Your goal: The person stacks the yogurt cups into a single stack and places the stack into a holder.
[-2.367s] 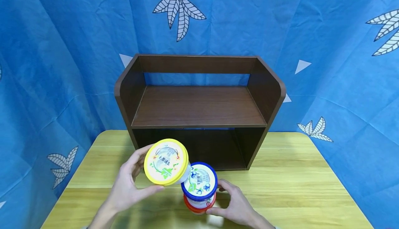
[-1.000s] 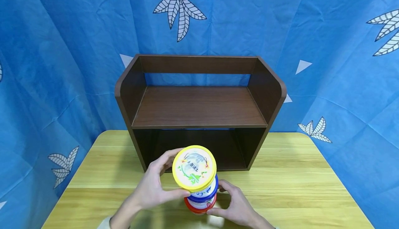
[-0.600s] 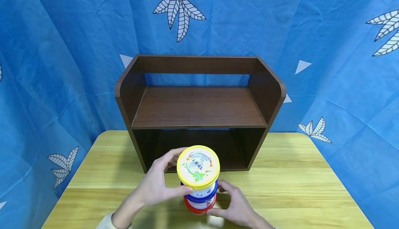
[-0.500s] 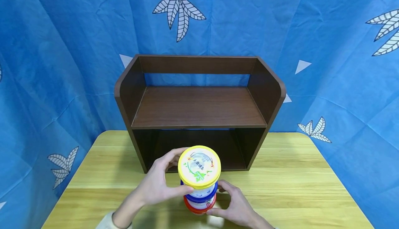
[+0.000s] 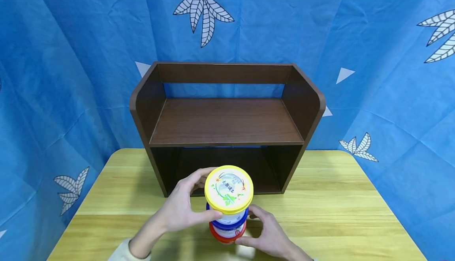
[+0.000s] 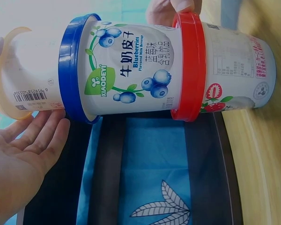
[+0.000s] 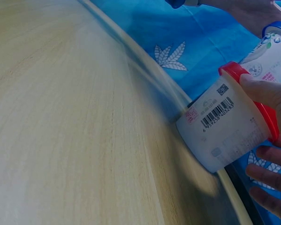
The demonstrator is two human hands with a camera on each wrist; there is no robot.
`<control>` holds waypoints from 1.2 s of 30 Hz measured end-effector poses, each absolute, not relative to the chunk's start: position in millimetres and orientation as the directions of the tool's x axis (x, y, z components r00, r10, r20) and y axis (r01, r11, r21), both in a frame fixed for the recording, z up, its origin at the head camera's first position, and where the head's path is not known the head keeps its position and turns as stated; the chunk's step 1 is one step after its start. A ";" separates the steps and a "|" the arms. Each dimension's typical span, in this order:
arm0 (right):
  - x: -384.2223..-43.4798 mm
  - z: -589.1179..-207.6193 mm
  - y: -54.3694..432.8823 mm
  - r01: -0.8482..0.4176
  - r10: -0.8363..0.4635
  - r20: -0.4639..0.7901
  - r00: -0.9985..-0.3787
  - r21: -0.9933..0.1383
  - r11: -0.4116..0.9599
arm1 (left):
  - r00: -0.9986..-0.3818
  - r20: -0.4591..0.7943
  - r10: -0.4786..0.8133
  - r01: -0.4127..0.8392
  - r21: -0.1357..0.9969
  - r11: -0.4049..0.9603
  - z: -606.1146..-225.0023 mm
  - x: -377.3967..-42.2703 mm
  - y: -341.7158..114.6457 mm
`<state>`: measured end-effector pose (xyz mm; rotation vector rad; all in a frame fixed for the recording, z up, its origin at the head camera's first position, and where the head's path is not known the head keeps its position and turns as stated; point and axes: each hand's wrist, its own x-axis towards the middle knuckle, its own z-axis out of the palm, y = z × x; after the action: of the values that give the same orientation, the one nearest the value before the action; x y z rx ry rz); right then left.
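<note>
Several lidded tubs stand in a stack in front of the shelf. On top is a yellow-lidded tub (image 5: 229, 190), gripped between the thumb and fingers of my left hand (image 5: 179, 209). Directly beneath it, a blue-lidded tub (image 6: 131, 65) shows blueberries and the words "Blueberries Flavored Milk Beverage". At the bottom a red-lidded tub (image 7: 220, 122) rests on the table. My right hand (image 5: 268, 235) holds this lowest tub, its thumb on the red lid's rim and its fingers behind. In the left wrist view the three tubs touch and line up.
A dark brown two-level shelf unit (image 5: 227, 121) stands just behind the stack. The light wooden table (image 5: 341, 209) spreads to both sides. A blue curtain (image 5: 277, 20) with leaf prints hangs behind it.
My left hand has carried the yellow-lidded tub rightward onto the blue-lidded one, then shifted it slightly right to line it up. My right hand has stayed at the red-lidded tub.
</note>
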<state>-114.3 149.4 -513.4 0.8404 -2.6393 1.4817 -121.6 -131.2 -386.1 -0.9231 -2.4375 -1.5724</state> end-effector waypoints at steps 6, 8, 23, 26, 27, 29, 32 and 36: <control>-115.3 -513.4 149.4 -0.454 -0.454 0.254 -0.854 -0.792 0.410 | -0.805 0.399 0.440 0.544 0.791 0.279 -386.1 -122.3 -131.4; -115.6 -513.3 149.4 -0.453 -0.455 0.252 -0.854 -0.792 0.410 | -0.806 0.394 0.442 0.543 0.790 0.285 -386.1 -122.0 -131.5; -115.6 -513.2 149.7 -0.475 -0.460 0.275 -0.844 -0.782 0.404 | -0.811 0.410 0.418 0.559 0.753 0.347 -404.0 -114.3 -143.6; -115.2 -513.3 149.6 -0.468 -0.458 0.268 -0.848 -0.783 0.409 | -0.822 0.404 0.402 0.550 0.749 0.370 -410.9 -111.9 -147.2; -115.1 -513.2 149.5 -0.464 -0.456 0.263 -0.850 -0.785 0.410 | -0.826 0.401 0.396 0.544 0.750 0.375 -413.4 -111.1 -148.5; -114.9 -513.0 149.4 -0.452 -0.454 0.252 -0.855 -0.790 0.414 | -0.833 0.397 0.386 0.536 0.753 0.381 -418.3 -109.5 -150.8; -114.7 -512.7 149.1 -0.446 -0.453 0.245 -0.857 -0.793 0.416 | -0.847 0.386 0.366 0.516 0.762 0.391 -426.5 -107.4 -153.2; -114.6 -512.3 149.0 -0.446 -0.453 0.245 -0.857 -0.792 0.416 | -0.867 0.363 0.343 0.486 0.772 0.411 -439.1 -104.7 -155.3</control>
<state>-114.6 149.0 -512.3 0.8411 -2.6500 1.4785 -104.7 -155.3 -439.1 -0.7433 -2.5114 -1.4505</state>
